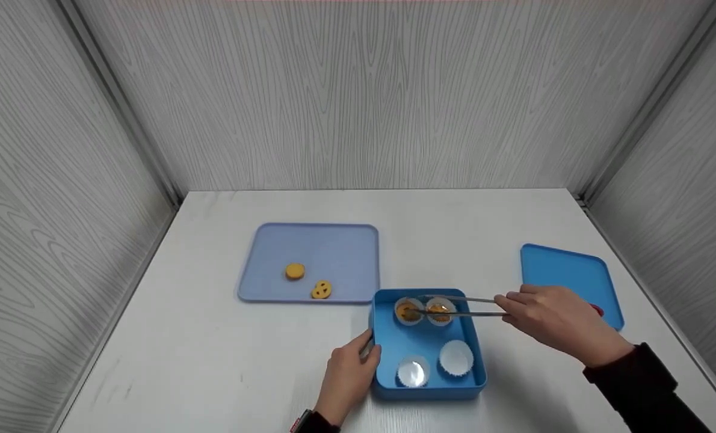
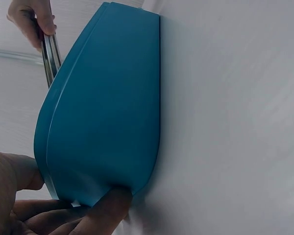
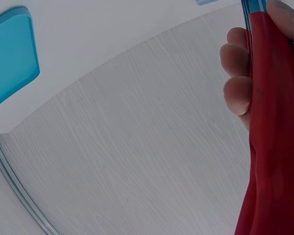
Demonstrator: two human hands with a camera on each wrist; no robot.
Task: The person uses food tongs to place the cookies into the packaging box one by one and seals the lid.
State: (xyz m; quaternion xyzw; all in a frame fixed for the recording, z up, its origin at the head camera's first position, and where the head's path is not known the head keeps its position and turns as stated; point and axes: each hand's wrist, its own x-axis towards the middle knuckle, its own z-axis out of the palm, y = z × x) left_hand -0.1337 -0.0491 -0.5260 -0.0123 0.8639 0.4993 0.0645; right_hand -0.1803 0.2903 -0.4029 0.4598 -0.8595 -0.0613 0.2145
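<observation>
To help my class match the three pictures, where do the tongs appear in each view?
Head: tongs right of centre, low, reaching over the blue box.
Left wrist: upper left, metal arms partly behind the blue box.
Right wrist: right edge, mainly the red handle.
Shared landmark: the right hand gripping them.

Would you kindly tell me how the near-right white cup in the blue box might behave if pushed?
The near-right white cup would probably slide easily, looking small and empty. Its frilled rim suggests thin walls that may crumple if squeezed.

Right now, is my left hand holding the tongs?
No, the right hand grips the tongs, while the left hand holds the blue box.
</observation>
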